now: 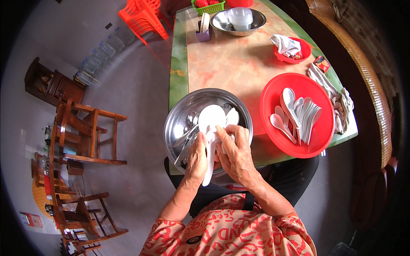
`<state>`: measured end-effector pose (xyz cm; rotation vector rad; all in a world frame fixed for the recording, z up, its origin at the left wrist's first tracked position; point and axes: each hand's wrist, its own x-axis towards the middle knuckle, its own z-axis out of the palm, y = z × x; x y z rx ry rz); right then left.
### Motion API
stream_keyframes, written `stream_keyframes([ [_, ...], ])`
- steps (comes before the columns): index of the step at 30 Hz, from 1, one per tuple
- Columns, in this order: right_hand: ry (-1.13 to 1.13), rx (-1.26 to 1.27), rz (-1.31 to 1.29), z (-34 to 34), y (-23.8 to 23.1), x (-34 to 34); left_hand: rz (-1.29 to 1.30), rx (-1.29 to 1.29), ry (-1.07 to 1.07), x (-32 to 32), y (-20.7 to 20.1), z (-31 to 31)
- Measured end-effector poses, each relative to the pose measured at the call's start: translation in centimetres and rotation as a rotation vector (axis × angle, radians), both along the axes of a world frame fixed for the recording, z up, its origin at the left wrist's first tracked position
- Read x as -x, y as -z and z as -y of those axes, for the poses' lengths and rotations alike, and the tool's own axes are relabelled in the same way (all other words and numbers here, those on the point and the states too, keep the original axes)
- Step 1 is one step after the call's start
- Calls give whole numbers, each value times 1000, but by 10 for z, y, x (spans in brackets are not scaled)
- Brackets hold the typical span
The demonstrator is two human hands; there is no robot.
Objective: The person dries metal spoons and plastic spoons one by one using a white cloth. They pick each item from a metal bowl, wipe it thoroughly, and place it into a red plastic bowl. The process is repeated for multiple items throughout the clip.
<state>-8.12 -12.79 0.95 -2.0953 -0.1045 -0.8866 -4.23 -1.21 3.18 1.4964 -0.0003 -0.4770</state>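
Above the steel basin (175, 102), my left hand (197, 160) is closed round the handle of a white plastic serving spoon (211, 116). The spoon's wide round head points away from me and its handle end points toward me. My right hand (237, 151) is closed too, its fingers pressed against the spoon's neck with a bit of what looks like white cloth (211, 135) bunched in them. Several metal spoons (186, 135) and white spoons (232, 116) lie in the basin, partly hidden by my hands. To the right, a red basin (273, 91) holds several white soup spoons (288, 100).
Farther along the marble-patterned table (222, 64) stand a steel bowl (220, 26) with clear plastic bowls, a purple holder (203, 36), a green basket (209, 8) and a red basket (290, 58) with a cloth. Another cloth (341, 106) lies at the right edge. Wooden chairs (92, 132) stand left.
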Motion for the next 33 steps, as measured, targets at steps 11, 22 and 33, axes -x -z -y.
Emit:
stream_keyframes([
  [11,154,-40,40,16,-10,-22,-75,44,182,5,2,-3],
  [22,71,242,136,5,-13,-24,17,54,115,-2,15,-6],
  [33,-144,159,95,3,-8,13,-59,164,85,6,1,-3],
])
